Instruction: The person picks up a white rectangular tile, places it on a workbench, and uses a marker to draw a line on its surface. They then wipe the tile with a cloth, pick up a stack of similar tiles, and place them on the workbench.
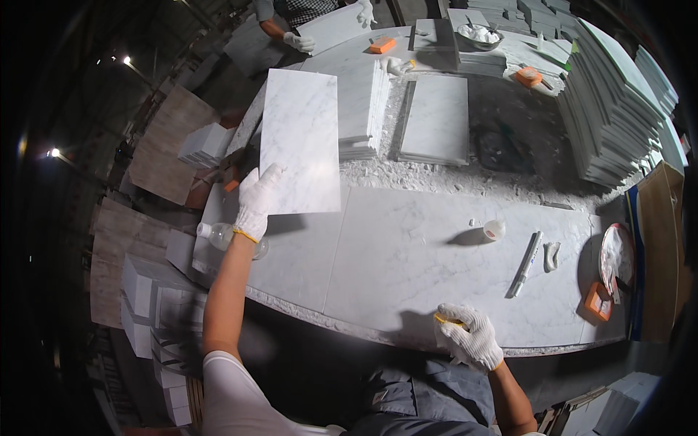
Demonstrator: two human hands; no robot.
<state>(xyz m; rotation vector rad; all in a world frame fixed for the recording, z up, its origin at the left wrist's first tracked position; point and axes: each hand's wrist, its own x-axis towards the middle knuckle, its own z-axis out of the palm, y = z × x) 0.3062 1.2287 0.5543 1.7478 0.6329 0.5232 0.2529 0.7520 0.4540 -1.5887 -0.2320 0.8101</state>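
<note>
Okay, left hand (257, 198) in pinch on marble slab (302, 134), lower left edge; right hand (474, 340) curled, contents unclear.

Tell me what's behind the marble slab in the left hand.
Behind the marble slab in the left hand, a stack of pale slabs shows past its right edge. The stack's covered part and the slab's own back face cannot be seen.
</note>
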